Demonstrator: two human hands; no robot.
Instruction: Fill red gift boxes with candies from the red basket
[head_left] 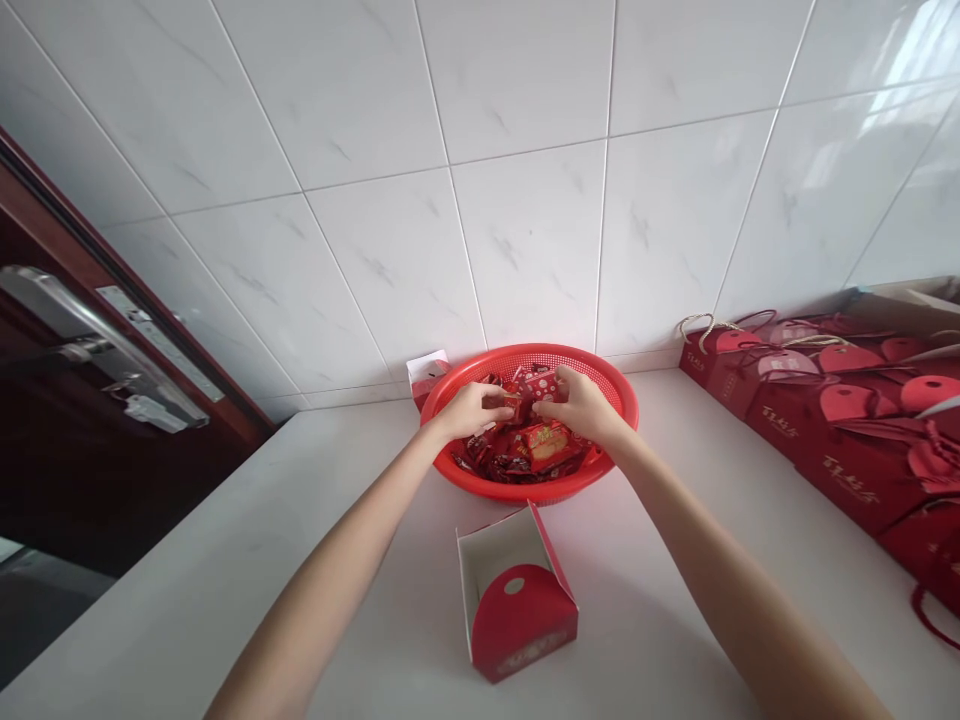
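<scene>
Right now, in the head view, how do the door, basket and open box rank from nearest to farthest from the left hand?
1. Basket: nearest; the left hand is inside its rim.
2. Open box: next, on the near side of the basket.
3. Door: farthest, off to the left.

Fingers (498,413) amid wrapped packets (551,446) (red basket (525,490)).

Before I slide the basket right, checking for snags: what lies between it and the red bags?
The head view shows only bare white countertop between the basket and the bags.
</scene>
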